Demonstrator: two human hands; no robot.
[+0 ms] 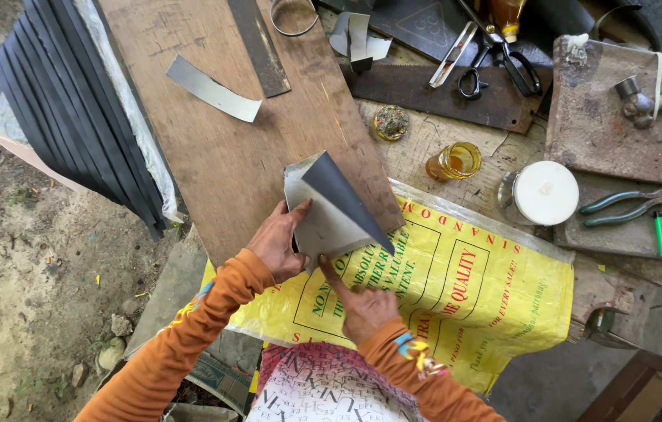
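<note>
My left hand [278, 244] pinches the folded metal sheet [329, 212] at the board [221, 148] edge, right hand [362, 303] fingertip pressing it; thin, springy, probably sharp-edged, so I'd grip the flats.

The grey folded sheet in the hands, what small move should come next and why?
Probably press the raised dark flap down flat. The grey sheet is folded, with the flap standing up off the wooden board. The left hand grips its left edge and the right hand has a finger on its lower edge, steadying it.
</note>
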